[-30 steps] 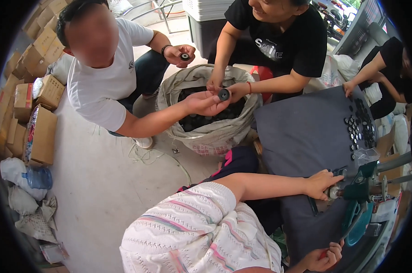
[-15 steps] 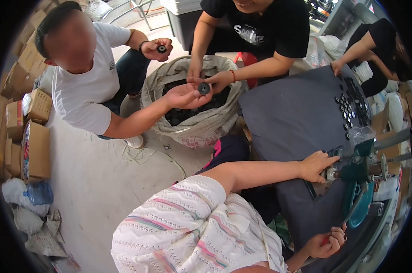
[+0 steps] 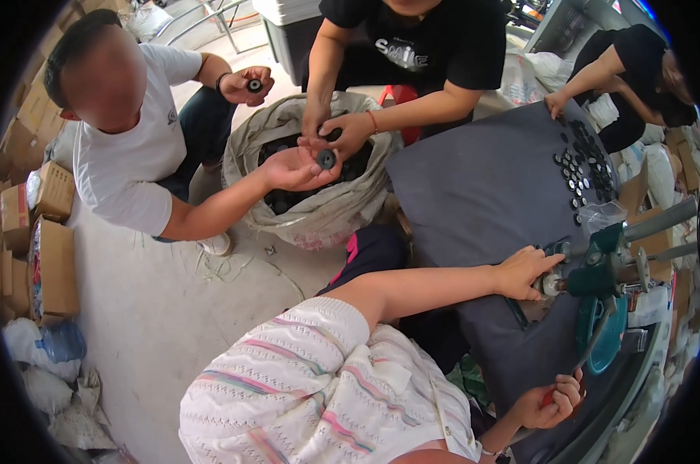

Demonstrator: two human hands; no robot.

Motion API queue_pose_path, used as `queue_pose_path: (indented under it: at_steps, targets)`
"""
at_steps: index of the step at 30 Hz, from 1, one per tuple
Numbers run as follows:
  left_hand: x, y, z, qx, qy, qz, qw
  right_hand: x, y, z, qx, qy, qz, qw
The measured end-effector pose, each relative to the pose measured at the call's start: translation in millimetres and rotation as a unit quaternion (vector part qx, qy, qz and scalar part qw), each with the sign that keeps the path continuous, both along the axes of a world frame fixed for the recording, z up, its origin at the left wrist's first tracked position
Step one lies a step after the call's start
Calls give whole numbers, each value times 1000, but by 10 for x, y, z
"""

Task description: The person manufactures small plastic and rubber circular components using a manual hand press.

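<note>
My left hand (image 3: 520, 273) reaches across the grey cloth to a green metal hand press (image 3: 604, 259). Its fingers are stretched out and apart, the tips against the press's near end; any small part under them is hidden. Lower down, my right hand (image 3: 549, 402) is closed around the red grip of the press's lever (image 3: 595, 340), a metal bar slanting up to the green body. A clear plastic piece (image 3: 600, 218) lies just beyond the press. Behind it, several black round discs (image 3: 590, 166), some with pale centres, are spread on the cloth.
A teal basin (image 3: 600, 349) sits under the press. Beyond the grey cloth (image 3: 466, 189), a large woven sack (image 3: 303, 224) holds black round parts. A person in white holds two black discs there; another in black reaches in. A third person touches the cloth's far edge. Cardboard boxes (image 3: 58, 271) stand left.
The whole view has shifted slightly, so everything sits a little further left. Both my hands keep their places at the press and lever. Over the sack, the co-workers' hands have moved slightly.
</note>
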State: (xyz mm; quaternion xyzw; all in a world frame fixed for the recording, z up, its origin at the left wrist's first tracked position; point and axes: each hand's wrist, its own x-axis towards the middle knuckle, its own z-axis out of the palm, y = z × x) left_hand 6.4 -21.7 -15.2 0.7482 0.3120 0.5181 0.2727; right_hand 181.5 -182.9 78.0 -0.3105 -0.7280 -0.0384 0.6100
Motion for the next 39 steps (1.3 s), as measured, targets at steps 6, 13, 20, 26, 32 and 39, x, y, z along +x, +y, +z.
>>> queue_pose_path:
  at_steps: [6,13,20,26,32,39]
  targets:
    - [-21,-22,-17,-16,11,6,1000,22,0,-29,-17,20,12,1000]
    - [56,22,-1,33,-8,11,999,103,51,-53,23,-13,38,999]
    - [-64,13,12,10,-9,14,1000,-25,75,-33,11,20,27,999]
    - [-8,-34,-46,24,-8,19,999,55,16,-70,21,-13,23,999]
    - [120,55,3,86,-10,51,995,75,-7,-59,38,19,10,999]
    - [-141,90,43,29,26,47,998,-119,213,265,-2,51,94,994]
